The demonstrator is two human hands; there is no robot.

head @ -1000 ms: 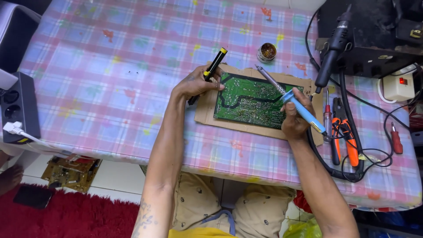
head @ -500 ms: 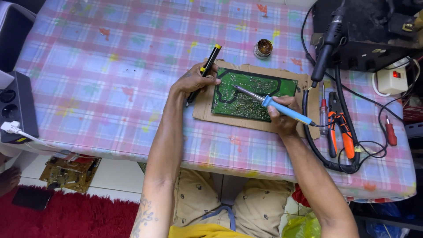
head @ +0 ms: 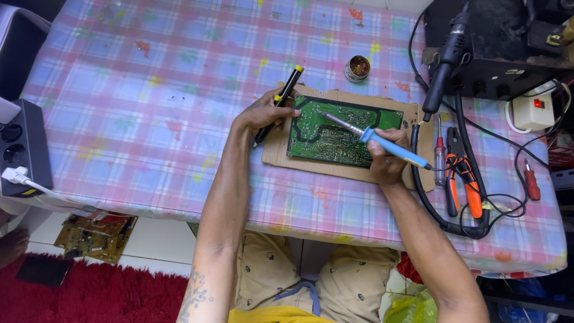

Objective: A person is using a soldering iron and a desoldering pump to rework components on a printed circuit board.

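A green circuit board [head: 335, 140] lies on a piece of brown cardboard [head: 272, 152] on the checked tablecloth. My left hand [head: 263, 113] sits at the board's left edge and holds a black and yellow pen-shaped tool [head: 281, 101], tilted up to the right. My right hand [head: 385, 164] grips a blue-handled soldering iron [head: 391, 146]. Its metal tip points left and rests over the upper left part of the board.
A small round tin [head: 358, 67] stands behind the board. A black handpiece [head: 445, 63] hangs from a dark station at the back right. Orange-handled pliers [head: 463, 179], screwdrivers [head: 530, 179] and black cables lie at right. A black power strip [head: 21, 149] sits at left.
My right hand has swung the soldering iron's tip leftward across the board, from the right side to the upper left. My left hand keeps its grip at the board's edge.
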